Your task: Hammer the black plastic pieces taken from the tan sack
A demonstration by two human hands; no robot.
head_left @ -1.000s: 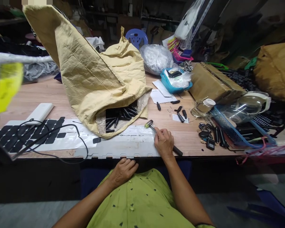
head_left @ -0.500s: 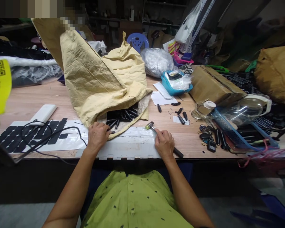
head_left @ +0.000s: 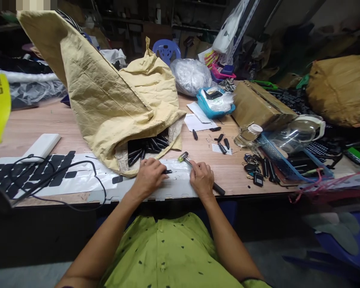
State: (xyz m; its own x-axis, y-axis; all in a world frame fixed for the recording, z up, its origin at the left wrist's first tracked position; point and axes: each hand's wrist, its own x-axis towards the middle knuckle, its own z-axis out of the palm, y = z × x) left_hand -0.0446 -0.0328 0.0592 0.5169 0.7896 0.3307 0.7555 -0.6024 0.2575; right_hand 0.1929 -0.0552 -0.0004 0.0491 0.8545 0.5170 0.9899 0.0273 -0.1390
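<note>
My left hand (head_left: 150, 176) is closed on a small black part (head_left: 167, 171), whose tip pokes out past the fingertips over a pale sheet (head_left: 180, 188) at the table's front. Most of that part is hidden by the fingers. In my right hand (head_left: 202, 180) is a small hammer (head_left: 184, 157), its metal head pointing left toward the left hand and its dark handle end showing below the palm. Behind the left hand, a large tan cloth sack (head_left: 105, 112) lies with its mouth toward me. Several black pen-like pieces (head_left: 153, 145) fill the opening.
Several loose black pieces (head_left: 222, 148) lie right of the sack near white paper (head_left: 198, 122). Farther right are keys (head_left: 252, 168), a blue basket (head_left: 294, 160), a glass jug (head_left: 306, 130) and a cardboard box (head_left: 261, 104). A black cable (head_left: 99, 180) loops on the left.
My left hand has moved right, away from the sack's mouth, with a small black part in its fingers. The right hand still grips the hammer. The view has shifted slightly.
</note>
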